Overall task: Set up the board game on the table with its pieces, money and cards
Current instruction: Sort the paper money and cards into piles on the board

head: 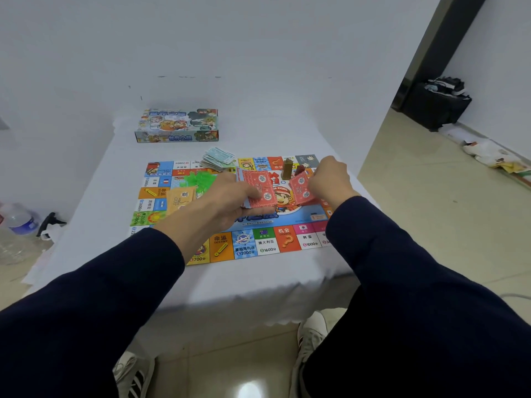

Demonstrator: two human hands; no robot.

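A person in dark sleeves leans over a white-covered table (94, 179), both hands working red-backed cards above the middle of the game board (244, 245). The left hand (230, 196) grips a stack of red cards (260, 191), thumb on top and fingers curled beneath. The right hand (330, 176) pinches a smaller batch of the same red cards (301, 191), tilted up on edge. The two batches sit just apart, side by side, each with its long axis running roughly away from the person; the open gap between them lies over the cartoon figure printed at the board's centre.

The deck appears to be in the middle of being split or squared up, and the next move likely turns on where it lands: the bare central panel lies directly under both hands, slightly nearer the left.

An orange card stack (181, 198) already rests on the board just left of the left hand, beside green plastic pieces (198, 179). Behind the hands lies a loose pile of paper money (218, 160) on the board's far edge, and a tall tan token (287, 169) stands between the two hands with a darker piece beside it; these standing pieces could be knocked if the cards go down too far back. The game box (176, 126) sits well beyond the board.
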